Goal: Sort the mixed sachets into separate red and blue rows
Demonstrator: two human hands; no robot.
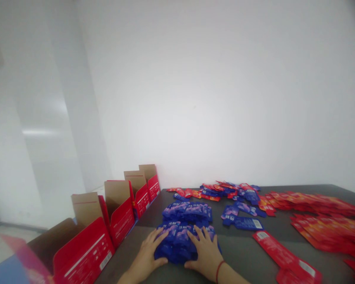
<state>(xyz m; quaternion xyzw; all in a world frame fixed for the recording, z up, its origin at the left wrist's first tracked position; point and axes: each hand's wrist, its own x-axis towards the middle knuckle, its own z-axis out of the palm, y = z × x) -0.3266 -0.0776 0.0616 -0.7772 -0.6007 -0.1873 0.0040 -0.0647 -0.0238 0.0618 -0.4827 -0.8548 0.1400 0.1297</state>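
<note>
A pile of flat blue-and-purple packets (177,236) with pale printing lies on the dark table before me. At its left side, my left hand (149,252) curves round the packets, its fingers over the edge and its thumb at the near side. Opposite, my right hand (205,250), with a red cord on the wrist, grips the right side in the same way. Both hands touch the pile, and the fingers partly cover it. Just behind stands a second stack of blue packets (189,211).
Open red cardboard boxes (121,221) line the table's left edge, brown flaps raised. Mixed red and blue packets (225,191) lie at the back. Fanned red-orange packets (334,232) cover the right. A loose blue packet (245,223) and red packets (286,252) lie nearer. A white wall (210,98) rises behind.
</note>
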